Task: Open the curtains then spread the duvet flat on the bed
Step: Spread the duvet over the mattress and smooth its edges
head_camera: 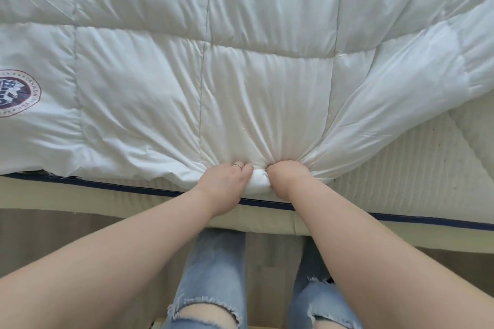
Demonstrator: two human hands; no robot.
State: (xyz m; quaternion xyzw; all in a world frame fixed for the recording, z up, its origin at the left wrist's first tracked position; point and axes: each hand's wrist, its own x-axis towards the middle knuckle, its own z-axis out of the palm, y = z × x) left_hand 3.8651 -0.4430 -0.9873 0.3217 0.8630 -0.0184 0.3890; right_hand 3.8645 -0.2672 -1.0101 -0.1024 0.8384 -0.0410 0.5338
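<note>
A white quilted duvet (165, 67) covers most of the bed and fills the upper part of the head view. A round red and blue badge (17, 93) is printed on it at the far left. My left hand (227, 184) and my right hand (290, 177) are side by side at the duvet's near edge, each closed on a bunch of the fabric. Creases fan out from the two grips. To the right the duvet's edge runs back diagonally and leaves the ribbed white mattress (417, 176) bare. No curtains are in view.
The mattress has dark blue piping (112, 186) along its near edge, above a cream bed base (66, 199). I stand close against the bed in torn light blue jeans (211, 283) on a brown wooden floor (40, 235).
</note>
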